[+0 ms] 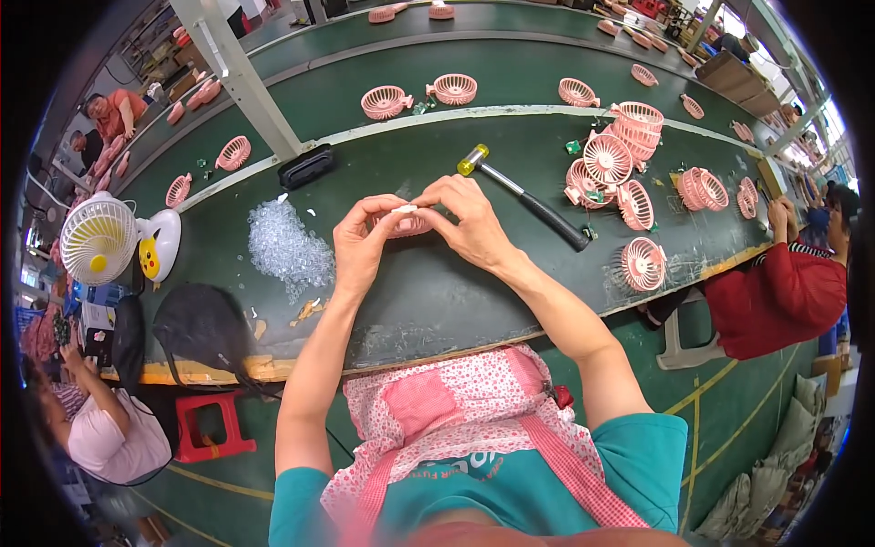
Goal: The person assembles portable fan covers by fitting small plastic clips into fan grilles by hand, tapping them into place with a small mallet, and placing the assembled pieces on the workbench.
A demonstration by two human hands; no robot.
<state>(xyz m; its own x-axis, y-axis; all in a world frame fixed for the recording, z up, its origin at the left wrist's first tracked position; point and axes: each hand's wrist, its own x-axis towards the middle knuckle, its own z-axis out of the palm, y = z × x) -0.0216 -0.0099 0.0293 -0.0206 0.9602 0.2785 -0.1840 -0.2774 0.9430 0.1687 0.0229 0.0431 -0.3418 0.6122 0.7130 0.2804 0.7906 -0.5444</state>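
Observation:
Between my two hands, above the dark green bench, is a pink round fan housing (412,224) with slotted sides. My left hand (361,239) is closed on its left side, thumb and fingers at the rim. My right hand (470,224) pinches it from the right, the thumb against the near side. A small white piece (404,209) shows at the top of the housing between the fingertips; its kind I cannot make out. Just beyond my right hand lies a hammer (521,193) with a yellow head and black grip. Left of my hands spreads a pile of small clear plastic pieces (284,246).
Several pink fan housings (609,159) stand stacked and scattered at the right. A black case (306,167) lies near the metal post (239,77). A white fan (98,239) and a black bag (202,326) are at the left. Co-workers sit on both sides; a conveyor (510,68) runs beyond.

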